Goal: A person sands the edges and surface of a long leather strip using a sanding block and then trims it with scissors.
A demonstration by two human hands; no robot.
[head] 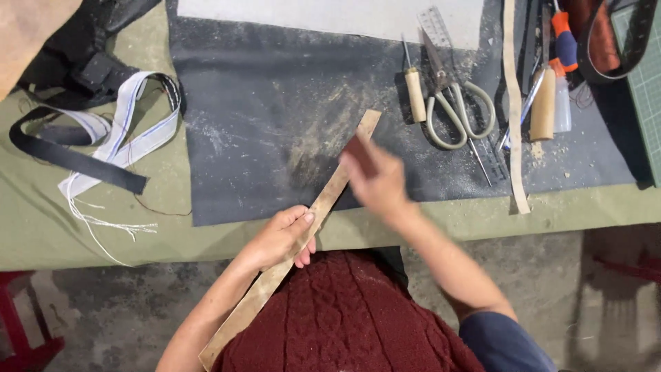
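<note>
Seen from the head camera, the left hand (282, 236) comes up from the lower left with its forearm angled toward the table edge, and its fingers are curled tight around a long tan leather strip (296, 238), thumb on top. That strip runs on a slant from low beside the dark red knitted garment (344, 317) on the person's lap, up through the left hand, and ends on the dark work mat (275, 89), its far tip lying on a dusty, scuffed patch of it. The right hand (375, 180) reaches in from the lower right, its forearm crossing the near edge of the mat; it is blurred by motion, sits just beside the upper part of the strip and seems closed on a small dark reddish piece (358, 153), though the blur leaves that grip uncertain. Beyond the right hand, toward the mat's far right, lie an awl with a wooden handle (414, 93), pale-handled scissors (458, 110) over a clear ruler, and a second narrow tan strip (514, 103) that runs off the mat's near edge. Left of the mat, on the olive cloth (82, 227), black and white webbing straps (103, 138) lie looped, well apart from both hands. Most of the mat left of the strip's tip is bare, dusted with pale sanding grit.
</note>
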